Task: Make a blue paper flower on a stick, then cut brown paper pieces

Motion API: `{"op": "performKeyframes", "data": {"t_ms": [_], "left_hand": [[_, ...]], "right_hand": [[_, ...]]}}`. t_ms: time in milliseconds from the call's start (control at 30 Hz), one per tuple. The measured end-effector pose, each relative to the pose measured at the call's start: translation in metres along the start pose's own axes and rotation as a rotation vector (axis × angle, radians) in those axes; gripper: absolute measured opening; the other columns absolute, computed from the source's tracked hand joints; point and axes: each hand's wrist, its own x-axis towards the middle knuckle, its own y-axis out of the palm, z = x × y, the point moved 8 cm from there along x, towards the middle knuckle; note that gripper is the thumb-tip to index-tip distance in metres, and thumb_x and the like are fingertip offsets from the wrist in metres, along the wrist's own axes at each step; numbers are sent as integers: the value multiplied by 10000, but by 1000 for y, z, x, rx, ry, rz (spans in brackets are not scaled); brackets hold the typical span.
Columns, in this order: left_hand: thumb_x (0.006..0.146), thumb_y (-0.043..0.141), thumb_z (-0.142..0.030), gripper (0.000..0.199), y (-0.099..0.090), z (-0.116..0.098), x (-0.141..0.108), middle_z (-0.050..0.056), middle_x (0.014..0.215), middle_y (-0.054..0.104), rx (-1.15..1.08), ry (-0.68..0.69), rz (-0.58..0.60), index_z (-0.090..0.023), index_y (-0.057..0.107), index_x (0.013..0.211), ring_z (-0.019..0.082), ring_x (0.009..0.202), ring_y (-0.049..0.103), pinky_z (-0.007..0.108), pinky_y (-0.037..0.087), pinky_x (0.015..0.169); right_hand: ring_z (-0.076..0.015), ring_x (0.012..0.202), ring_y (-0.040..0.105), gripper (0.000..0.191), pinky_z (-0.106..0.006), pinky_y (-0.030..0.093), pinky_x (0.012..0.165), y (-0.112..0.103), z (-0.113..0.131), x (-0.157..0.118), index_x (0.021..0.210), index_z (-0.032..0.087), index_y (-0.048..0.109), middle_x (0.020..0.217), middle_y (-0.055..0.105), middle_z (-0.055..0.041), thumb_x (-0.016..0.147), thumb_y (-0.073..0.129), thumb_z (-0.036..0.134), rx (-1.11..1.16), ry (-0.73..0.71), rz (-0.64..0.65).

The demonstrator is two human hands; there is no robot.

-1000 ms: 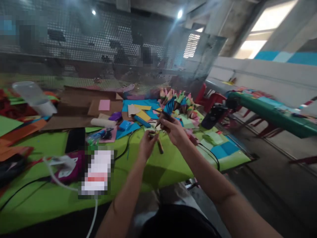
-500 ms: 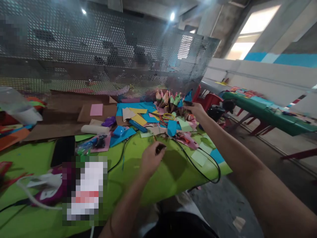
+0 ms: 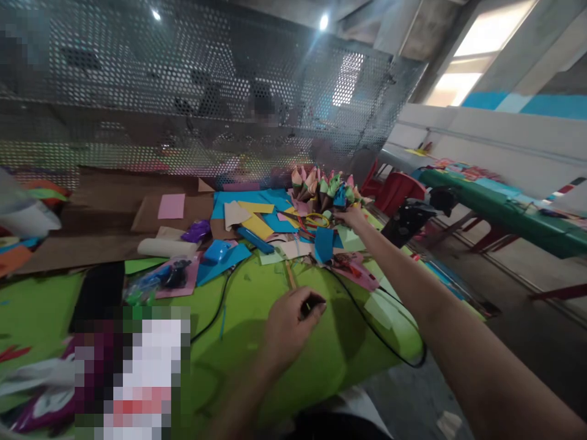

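My left hand (image 3: pixel 288 321) rests low over the lime green table (image 3: pixel 257 354), its fingers curled round a small dark object (image 3: pixel 308 305) from which a black cable (image 3: pixel 367 321) runs off to the right. My right hand (image 3: pixel 349 217) is stretched far out to the back of the table. It touches the foot of a cluster of folded paper cones (image 3: pixel 323 186) in pink, green and blue; what its fingers hold cannot be made out. A thin wooden stick (image 3: pixel 290 275) lies just beyond my left hand.
Coloured paper sheets (image 3: pixel 257 214), a blue paper piece (image 3: pixel 323 243), a white roll (image 3: pixel 167 247) and brown cardboard (image 3: pixel 132 205) litter the table. A perforated metal screen (image 3: pixel 206 98) stands behind it. Red chairs (image 3: pixel 397 186) and a green table (image 3: pixel 495 211) are at right.
My right hand carried a blue paper cone from in front of me out to the cone cluster at the back. My left hand dropped to the table with the dark object.
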Motion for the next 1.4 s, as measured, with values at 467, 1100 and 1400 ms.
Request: {"op": "performKeyframes", "data": {"t_ms": [467, 1100, 1400], "left_hand": [[877, 582, -370, 184, -6, 6, 2, 12, 832, 727, 1, -10, -40, -225, 694, 899, 171, 746, 630, 277, 452, 672], [829, 602, -352, 174, -40, 6, 13, 46, 906, 739, 70, -67, -302, -214, 683, 899, 195, 842, 676, 296, 510, 703], [871, 620, -226, 239, -57, -43, 121, 107, 1169, 725, 389, 42, -339, -188, 676, 1101, 237, 1121, 660, 352, 497, 987]], "right_hand": [[-143, 492, 583, 315, -235, 390, 521, -56, 19, -61, 584, 175, 637, 449, 580, 7, 774, 722, 412, -177, -100, 36], [-184, 686, 637, 375, -282, 508, 633, -53, 1, -302, 815, 200, 755, 743, 709, -54, 858, 653, 559, 292, -280, 336], [-206, 705, 663, 255, -275, 520, 614, -51, -45, -317, 815, 234, 729, 760, 706, -40, 891, 637, 459, 382, -269, 212]]}}
